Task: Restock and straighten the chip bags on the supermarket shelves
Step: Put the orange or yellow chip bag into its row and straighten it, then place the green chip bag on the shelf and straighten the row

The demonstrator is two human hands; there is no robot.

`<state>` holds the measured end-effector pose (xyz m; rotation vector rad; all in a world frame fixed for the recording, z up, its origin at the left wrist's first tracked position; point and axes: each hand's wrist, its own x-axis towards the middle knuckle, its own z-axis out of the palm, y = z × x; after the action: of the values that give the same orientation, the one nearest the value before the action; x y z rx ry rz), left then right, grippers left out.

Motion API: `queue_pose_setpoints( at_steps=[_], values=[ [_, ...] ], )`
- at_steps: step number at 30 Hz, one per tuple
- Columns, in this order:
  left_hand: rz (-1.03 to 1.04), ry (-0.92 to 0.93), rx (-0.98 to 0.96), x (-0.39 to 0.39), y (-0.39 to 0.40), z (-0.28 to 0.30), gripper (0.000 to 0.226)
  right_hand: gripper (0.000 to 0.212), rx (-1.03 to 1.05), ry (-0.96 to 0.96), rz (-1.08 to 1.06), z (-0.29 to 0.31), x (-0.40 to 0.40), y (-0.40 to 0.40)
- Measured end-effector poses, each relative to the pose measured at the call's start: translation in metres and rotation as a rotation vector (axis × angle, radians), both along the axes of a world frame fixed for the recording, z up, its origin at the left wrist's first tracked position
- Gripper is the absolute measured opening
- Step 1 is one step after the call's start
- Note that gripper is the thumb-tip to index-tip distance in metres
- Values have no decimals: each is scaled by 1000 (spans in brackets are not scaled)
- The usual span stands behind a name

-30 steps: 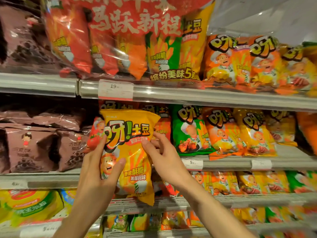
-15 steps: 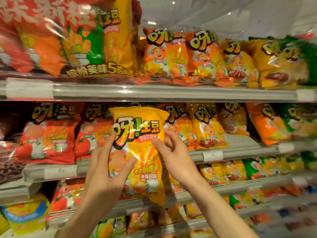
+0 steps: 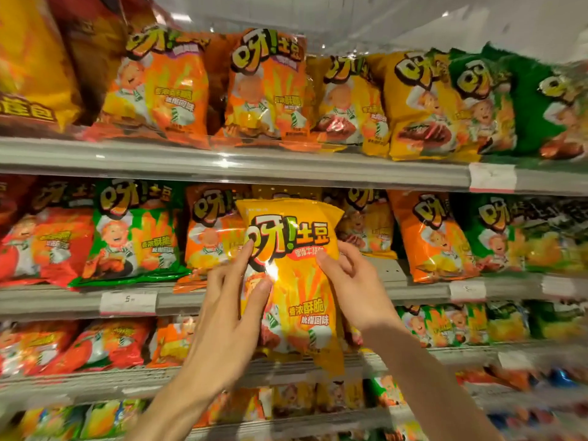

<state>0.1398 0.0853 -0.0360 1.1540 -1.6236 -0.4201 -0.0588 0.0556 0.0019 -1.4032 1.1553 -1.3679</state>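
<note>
Two bare hands hold one yellow bag [image 3: 294, 278] upright between them, its long axis vertical; the left hand [image 3: 229, 316] grips its left edge, thumb on the front; the right hand [image 3: 353, 288] clasps its right edge. The gap [image 3: 386, 268] in the shelf row lies just beyond the right hand, behind the bag; that hand is nearer, so the bag likely goes forward and slightly right.

Yellow chip bag [image 3: 294, 275] held upright between left hand [image 3: 227, 316] and right hand [image 3: 356, 288], before middle shelf [image 3: 423, 289] of orange and green bags.
</note>
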Motion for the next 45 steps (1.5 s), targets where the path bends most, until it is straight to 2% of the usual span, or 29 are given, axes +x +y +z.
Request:
queue_pose_setpoints(
  at_steps=[3,6,10,18,20,23,27,33,38,45],
  values=[
    [-53,-39,42,-34,-11,4,52,31,15,22,-22,-1,-38,-12],
    [-109,-92,64,-60,-27,9,55,38,29,63,-103,0,-67,-28],
    [-179,-170,49,-87,-52,17,62,17,-42,90,-249,7,-93,-54],
    [-178,-188,31,-124,-106,23,68,47,-63,167,-399,18,-117,-104],
    [-164,-218,18,-128,-116,21,68,43,-63,168,-421,17,-119,-115],
    [-129,-323,-26,-129,-126,17,69,35,-71,153,-464,10,-119,-128],
    [-100,-511,-100,-127,-127,10,73,39,-86,196,-507,2,-119,-137],
    [-1,-741,-185,-131,-137,13,68,41,-77,285,-543,-5,-121,-151],
    [79,-928,-243,-131,-141,6,69,42,-84,457,-539,-2,-121,-145],
    [166,-965,-306,-129,-139,2,71,52,-390,992,-455,-21,-121,-110]
  ],
)
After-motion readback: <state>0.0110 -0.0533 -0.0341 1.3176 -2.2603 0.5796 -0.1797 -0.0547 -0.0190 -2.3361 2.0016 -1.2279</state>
